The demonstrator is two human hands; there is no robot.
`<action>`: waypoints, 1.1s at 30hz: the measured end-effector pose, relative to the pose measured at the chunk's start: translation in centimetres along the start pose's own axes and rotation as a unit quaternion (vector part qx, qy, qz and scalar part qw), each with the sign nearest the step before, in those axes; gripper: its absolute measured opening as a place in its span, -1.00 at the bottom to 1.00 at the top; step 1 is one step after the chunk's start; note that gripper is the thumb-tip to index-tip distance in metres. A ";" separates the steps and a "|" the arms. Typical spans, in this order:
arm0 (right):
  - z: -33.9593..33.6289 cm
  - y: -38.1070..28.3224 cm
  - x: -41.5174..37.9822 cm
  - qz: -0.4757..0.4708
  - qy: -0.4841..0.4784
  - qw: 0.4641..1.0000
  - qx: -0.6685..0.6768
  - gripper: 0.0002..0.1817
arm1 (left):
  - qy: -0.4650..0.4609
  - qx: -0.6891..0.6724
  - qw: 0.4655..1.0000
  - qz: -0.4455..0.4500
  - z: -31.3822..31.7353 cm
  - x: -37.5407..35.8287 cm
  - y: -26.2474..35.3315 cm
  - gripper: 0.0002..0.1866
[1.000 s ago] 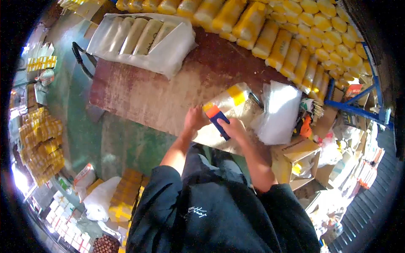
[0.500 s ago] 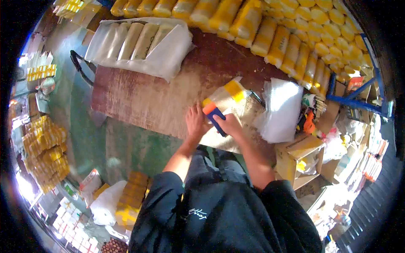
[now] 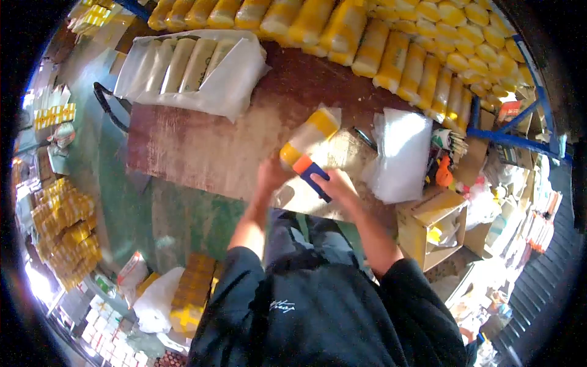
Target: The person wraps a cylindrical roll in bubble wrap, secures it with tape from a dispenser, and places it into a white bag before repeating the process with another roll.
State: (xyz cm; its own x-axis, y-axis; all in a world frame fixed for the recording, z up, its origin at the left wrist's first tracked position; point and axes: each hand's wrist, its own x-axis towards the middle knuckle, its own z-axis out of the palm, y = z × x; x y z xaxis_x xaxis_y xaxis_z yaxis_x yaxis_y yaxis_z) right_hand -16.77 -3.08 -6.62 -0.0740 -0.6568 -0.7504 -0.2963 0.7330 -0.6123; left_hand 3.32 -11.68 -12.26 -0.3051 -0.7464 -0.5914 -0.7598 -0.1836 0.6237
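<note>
A roll in clear wrap with yellow tape bands (image 3: 310, 136) lies slanted over the worn wooden table (image 3: 189, 147). My left hand (image 3: 273, 174), slightly blurred, is closed at the near left end of the roll; its fingertips are partly hidden. In my right hand (image 3: 337, 187) is a blue tape dispenser (image 3: 313, 177) with an orange end, which points at the roll's near end. A dark pen-like item (image 3: 365, 138) lies right of the roll. Beyond it is a stack of clear plastic bags (image 3: 403, 156).
A white wrapped pack of brown rolls (image 3: 189, 70) sits at the table's far left. Rows of yellow-taped rolls (image 3: 330, 30) line the far edge. A blue metal frame (image 3: 513, 137) and an open cardboard box (image 3: 431, 229) stand on the right. Taped parcels (image 3: 64, 226) are piled at left.
The wrapped roll has shifted left and turned steeper, with my left hand moving left and down. The tape dispenser stays in my right hand, now slightly apart from the roll's top face.
</note>
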 end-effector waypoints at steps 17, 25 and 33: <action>2.0 0.9 3.5 -0.004 -0.052 0.999 0.006 -0.45 | 0.256 0.172 0.951 0.034 4.5 -3.9 0.4 0.32; 1.1 1.3 2.1 -0.054 -0.043 0.997 -0.037 -0.40 | -0.024 -0.010 0.999 -0.021 -0.5 -2.4 -2.2 0.12; 0.4 1.5 -0.3 -0.014 -0.034 0.999 -0.033 -0.45 | 0.055 0.023 0.996 -0.064 2.0 -2.4 -1.4 0.01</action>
State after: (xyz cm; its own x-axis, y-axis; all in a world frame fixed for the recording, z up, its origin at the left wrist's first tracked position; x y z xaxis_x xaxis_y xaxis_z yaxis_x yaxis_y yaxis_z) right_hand -16.86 -1.71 -7.42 -0.0005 -0.6622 -0.7493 -0.3596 0.6993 -0.6178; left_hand 3.96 -8.35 -12.68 -0.1406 -0.7851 -0.6032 -0.8144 -0.2548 0.5214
